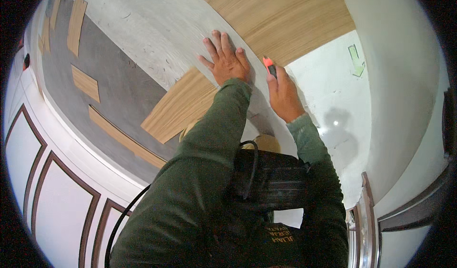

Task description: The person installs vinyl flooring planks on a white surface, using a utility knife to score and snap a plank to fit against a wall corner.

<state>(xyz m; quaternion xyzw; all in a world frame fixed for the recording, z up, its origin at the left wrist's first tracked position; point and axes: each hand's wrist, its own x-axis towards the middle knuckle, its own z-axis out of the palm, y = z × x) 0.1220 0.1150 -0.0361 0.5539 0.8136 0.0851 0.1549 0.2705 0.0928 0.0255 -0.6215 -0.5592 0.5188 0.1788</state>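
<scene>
My left hand (228,64) lies flat with fingers apart on a long pale grey board (143,32), just above a short light-wood plank (176,111). My right hand (287,94) grips a red-orange and black utility knife (269,67) by the lower left edge of a larger wood-grain panel (281,15). The knife's tip is at or very near that edge; I cannot tell whether it touches. A white surface (338,87) with a green arrow mark extends to the right of my right hand.
Wood-grain offcuts (76,27) and a long narrow strip (124,134) lie on the grey floor (128,91) at left. A white wall with brown-framed panels (62,196) curves along the lower left. A pale curved wall (395,87) bounds the right, with metal rails (369,220) below.
</scene>
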